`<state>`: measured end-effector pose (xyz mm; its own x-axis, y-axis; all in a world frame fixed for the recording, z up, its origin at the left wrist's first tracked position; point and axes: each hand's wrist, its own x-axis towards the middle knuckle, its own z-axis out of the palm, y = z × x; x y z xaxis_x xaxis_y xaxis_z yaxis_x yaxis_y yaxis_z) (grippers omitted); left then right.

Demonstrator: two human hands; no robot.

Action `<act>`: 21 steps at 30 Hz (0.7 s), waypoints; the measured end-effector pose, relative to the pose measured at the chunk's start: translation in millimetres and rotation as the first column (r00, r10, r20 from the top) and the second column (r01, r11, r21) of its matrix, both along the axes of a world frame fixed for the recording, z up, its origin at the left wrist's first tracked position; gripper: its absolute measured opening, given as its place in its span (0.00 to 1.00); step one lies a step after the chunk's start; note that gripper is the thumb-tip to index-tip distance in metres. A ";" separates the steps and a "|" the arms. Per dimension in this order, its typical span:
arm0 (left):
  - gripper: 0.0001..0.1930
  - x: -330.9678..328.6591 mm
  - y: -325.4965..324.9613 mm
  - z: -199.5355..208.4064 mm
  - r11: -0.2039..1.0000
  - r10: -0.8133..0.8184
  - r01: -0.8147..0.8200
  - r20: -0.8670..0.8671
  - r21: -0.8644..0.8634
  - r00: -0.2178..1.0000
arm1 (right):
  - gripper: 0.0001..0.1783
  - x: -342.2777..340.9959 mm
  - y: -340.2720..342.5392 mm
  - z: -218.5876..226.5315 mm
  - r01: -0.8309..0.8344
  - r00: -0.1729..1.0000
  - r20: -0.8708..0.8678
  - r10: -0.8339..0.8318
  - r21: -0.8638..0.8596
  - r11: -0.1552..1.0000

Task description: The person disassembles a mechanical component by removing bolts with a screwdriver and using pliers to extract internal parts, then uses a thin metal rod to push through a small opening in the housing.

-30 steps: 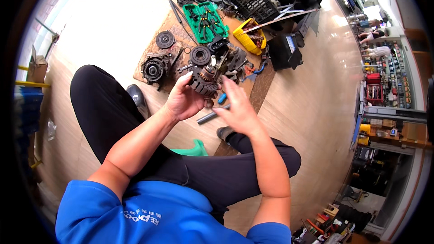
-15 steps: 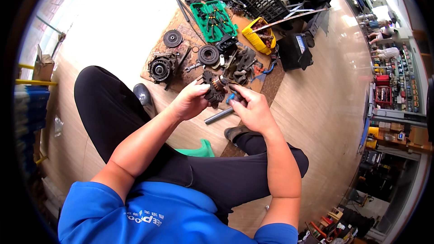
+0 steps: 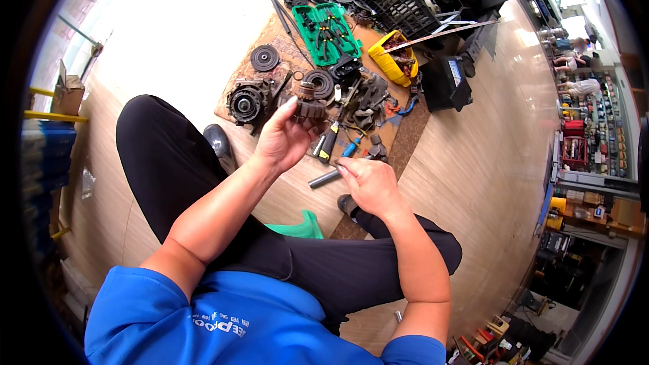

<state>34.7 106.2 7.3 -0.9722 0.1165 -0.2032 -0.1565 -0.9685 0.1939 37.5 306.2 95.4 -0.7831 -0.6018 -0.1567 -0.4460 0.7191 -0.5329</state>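
My left hand (image 3: pixel 287 138) is closed round a dark metal rotor (image 3: pixel 311 109) with claw-like teeth and a coppery upper end. The rotor is raised above the cardboard (image 3: pixel 284 47). My right hand (image 3: pixel 370 186) is apart from it, to the lower right; its thumb and fingers are pinched together, and what they hold, if anything, is too small to name. Just beyond that hand lie a blue-handled tool (image 3: pixel 351 148) and a black-and-yellow tool (image 3: pixel 329 143). A grey metal tube (image 3: pixel 325 178) rests beside its fingertips.
Left of the rotor sit a round metal housing (image 3: pixel 246 104) and a pulley (image 3: pixel 265 58). Farther off are a green tool case (image 3: pixel 358 46), a yellow container (image 3: pixel 384 66), a black crate (image 3: pixel 389 0) and a black battery (image 3: pixel 443 84). Green material (image 3: pixel 304 228) lies between my legs.
My left hand has tipped the rotor more upright and moved it slightly up and left. My right hand has drawn away from the rotor, downward, uncovering the tools behind it.
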 end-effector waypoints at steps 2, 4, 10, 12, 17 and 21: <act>0.25 -3.0 -4.2 4.1 0.999 0.014 -0.016 0.047 0.030 0.999 | 0.09 -4.9 4.1 -2.1 0.034 0.999 0.002 -0.034 0.099 0.995; 0.27 -2.4 -8.3 10.6 0.997 0.013 -0.017 0.057 0.073 0.998 | 0.09 -8.6 8.1 -5.0 0.075 0.996 -0.046 -0.071 0.108 0.991; 0.33 -3.1 -11.5 17.5 0.992 -0.015 0.009 0.047 0.127 0.999 | 0.11 -21.3 19.6 -8.0 0.170 0.975 -0.166 -0.148 0.132 0.977; 0.35 -3.9 -12.2 18.2 0.988 -0.038 0.033 0.035 0.152 0.999 | 0.11 -26.3 23.8 -11.2 0.196 0.971 -0.159 -0.178 0.105 0.975; 0.37 -2.1 -13.0 16.7 0.976 -0.109 0.114 -0.036 0.187 0.993 | 0.11 -32.8 30.3 -13.6 0.222 0.947 -0.242 -0.210 0.023 0.975; 0.36 -1.1 -12.5 20.4 0.980 -0.141 0.156 -0.125 0.122 0.982 | 0.14 -41.5 42.0 -17.0 0.153 0.941 -0.298 -0.159 -0.045 0.987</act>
<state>33.5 93.7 27.7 -0.9581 0.2794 -0.0639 -0.2844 -0.9543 0.0923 -4.0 348.3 78.4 -0.8762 -0.4689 0.1114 -0.4705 0.7824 -0.4079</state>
